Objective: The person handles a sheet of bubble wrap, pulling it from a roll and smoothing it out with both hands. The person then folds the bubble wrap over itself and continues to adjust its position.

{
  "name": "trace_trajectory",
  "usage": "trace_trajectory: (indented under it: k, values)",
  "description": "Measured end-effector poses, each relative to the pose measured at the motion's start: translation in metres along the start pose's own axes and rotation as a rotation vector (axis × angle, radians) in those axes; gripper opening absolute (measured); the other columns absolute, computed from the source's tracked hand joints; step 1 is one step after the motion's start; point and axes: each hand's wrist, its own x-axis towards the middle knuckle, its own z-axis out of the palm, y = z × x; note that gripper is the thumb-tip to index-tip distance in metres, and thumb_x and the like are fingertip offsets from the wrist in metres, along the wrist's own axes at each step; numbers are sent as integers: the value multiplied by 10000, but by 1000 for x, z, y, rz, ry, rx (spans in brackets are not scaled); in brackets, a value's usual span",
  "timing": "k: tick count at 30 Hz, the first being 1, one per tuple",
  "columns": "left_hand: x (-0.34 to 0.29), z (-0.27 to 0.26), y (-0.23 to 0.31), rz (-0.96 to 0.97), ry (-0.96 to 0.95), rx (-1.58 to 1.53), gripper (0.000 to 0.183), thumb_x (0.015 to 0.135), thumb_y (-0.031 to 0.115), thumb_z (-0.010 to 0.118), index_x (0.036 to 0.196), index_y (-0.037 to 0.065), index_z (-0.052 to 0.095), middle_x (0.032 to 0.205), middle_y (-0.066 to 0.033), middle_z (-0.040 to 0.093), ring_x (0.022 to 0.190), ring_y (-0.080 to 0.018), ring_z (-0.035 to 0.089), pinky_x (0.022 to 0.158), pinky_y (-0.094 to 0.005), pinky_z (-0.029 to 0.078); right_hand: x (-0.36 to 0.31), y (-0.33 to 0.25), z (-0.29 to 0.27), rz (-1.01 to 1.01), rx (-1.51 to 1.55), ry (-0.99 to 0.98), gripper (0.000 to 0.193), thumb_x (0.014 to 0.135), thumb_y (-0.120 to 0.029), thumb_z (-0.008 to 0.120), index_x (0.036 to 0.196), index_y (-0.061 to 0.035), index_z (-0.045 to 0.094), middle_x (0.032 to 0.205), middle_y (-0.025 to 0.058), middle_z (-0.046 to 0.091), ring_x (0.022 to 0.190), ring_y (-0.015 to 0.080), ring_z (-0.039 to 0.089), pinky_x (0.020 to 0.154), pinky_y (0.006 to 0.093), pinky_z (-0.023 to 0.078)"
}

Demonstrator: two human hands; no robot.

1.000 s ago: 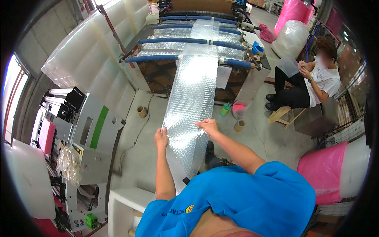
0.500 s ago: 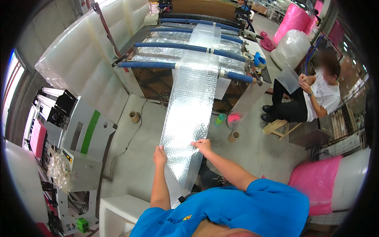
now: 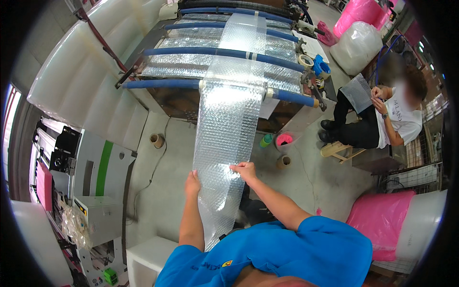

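Left hand (image 3: pixel 192 182) grips the left edge of the bubble wrap (image 3: pixel 228 129) just below frame centre, fingers curled around the edge and the thumb side toward the camera; the wrap is pinched between them. Right hand (image 3: pixel 245 171) holds the right edge a little higher, fingers pressed down over the top face with the edge folded under them. Holding both edges at once keeps the strip flat and taut across its width, likely so it feeds straight. The wrap runs as one long clear strip from the hands up the middle of the frame to the blue rollers (image 3: pixel 224 52) of the machine (image 3: pixel 181 100) at upper centre, passing over the front roller; below the hands the strip hangs slack toward the person's blue shirt at the lower edge. Wider sheets of the same film lie across the rollers behind it. On the concrete floor (image 3: pixel 306 167) near the machine's foot stand a tape roll (image 3: pixel 156 140), a green cup (image 3: pixel 266 140) and a pink tub (image 3: pixel 285 140). At right a seated person (image 3: pixel 382 119) handles a small piece of wrap, well apart. Pink bags (image 3: pixel 382 217) lie at lower right.
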Motion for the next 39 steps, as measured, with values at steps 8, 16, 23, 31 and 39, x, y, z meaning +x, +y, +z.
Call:
trace_trajectory:
  k: [8,16,23,31,39]
  values:
    - [71,20,70,96,86,-267,439,857,411,326,882,-1,475,883,-236,539,843,-414,492,702,-440,389,85,-46,-30,-116,-62,85,302,595,-278,744,541,-30,581,517,-12,536,470,51,439,449,215,354]
    - [84,-14,102,-94,-24,-565,460,735,437,570,791,-18,540,757,-151,593,735,-259,570,622,-364,428,88,-92,-47,-275,27,41,221,649,-246,700,637,-44,610,574,14,558,533,65,491,474,220,383]
    - [22,-21,40,-86,-430,-261,804,500,491,740,999,-95,507,962,-188,561,889,-244,549,780,-319,433,9,-40,-37,-100,226,-275,169,696,-146,675,785,-32,588,810,22,567,703,96,537,567,245,476]
    - [-44,-34,-7,-25,-316,-296,904,458,482,767,1068,-66,387,970,-184,547,914,-245,536,780,-331,425,-79,7,-12,18,118,-358,187,727,-194,647,805,-27,612,738,24,586,672,88,541,588,240,472]
    - [-103,-96,7,127,39,-300,569,574,303,739,974,29,440,853,-154,585,782,-271,568,686,-346,439,-116,-23,-12,-67,234,-278,242,726,-249,644,819,-27,616,724,12,574,635,72,510,547,219,435]
